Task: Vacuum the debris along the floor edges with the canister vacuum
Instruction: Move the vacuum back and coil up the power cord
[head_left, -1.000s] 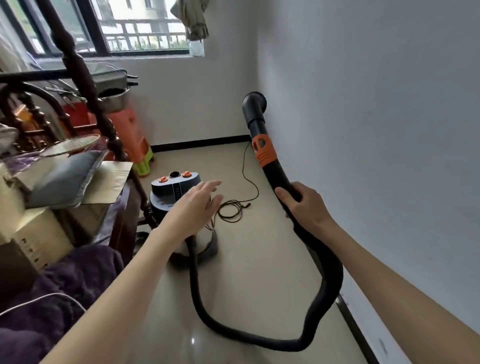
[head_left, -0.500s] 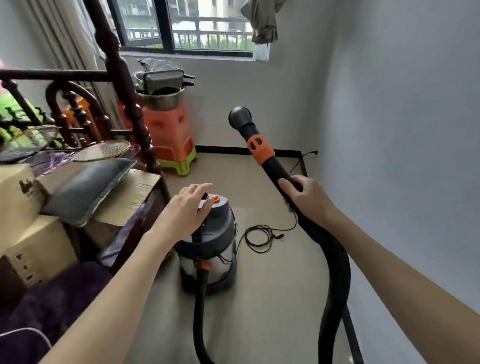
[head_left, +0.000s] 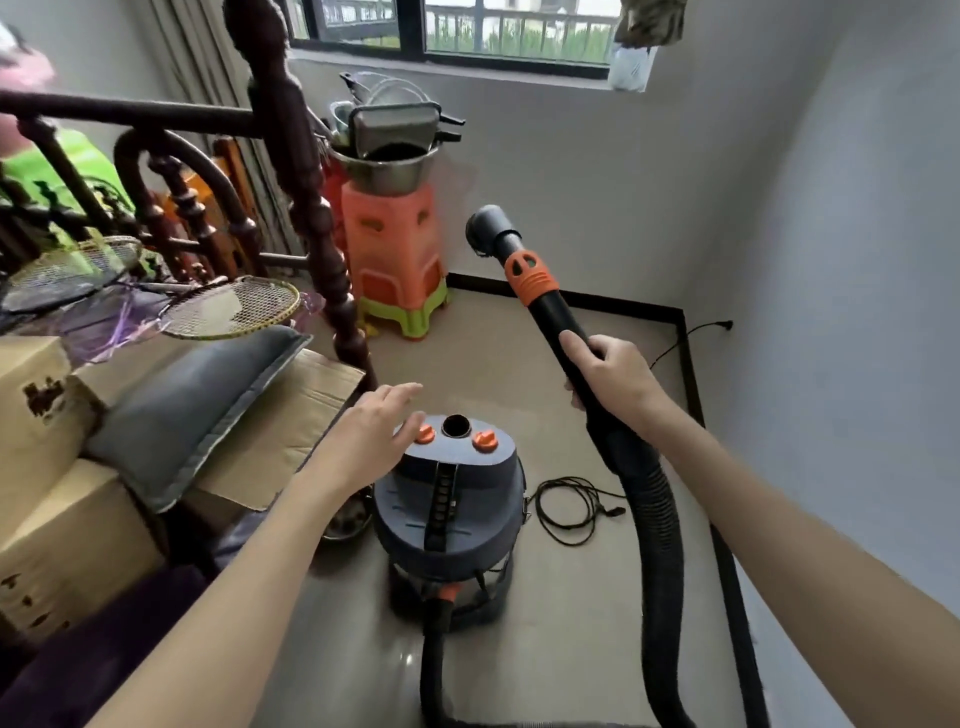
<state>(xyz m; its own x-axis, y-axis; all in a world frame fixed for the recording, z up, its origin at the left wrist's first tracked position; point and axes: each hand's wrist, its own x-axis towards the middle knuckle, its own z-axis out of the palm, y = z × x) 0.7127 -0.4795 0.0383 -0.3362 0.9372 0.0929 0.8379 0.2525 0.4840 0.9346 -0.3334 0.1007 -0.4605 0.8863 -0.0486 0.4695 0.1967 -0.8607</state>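
Head cam: our flat left hand (head_left: 371, 441) just reached the blue canister vacuum's orange knob (head_left: 425, 433), right hand (head_left: 610, 371) gripping black hose wand (head_left: 558, 322), so suction's probably next

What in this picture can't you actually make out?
- Head view: whether the left hand touches the grey canister vacuum; the angle hides it.
- Debris along the black baseboard: too small.
- Black ribbed hose, wand gripped by the right hand: its loop is cut off by the bottom edge.
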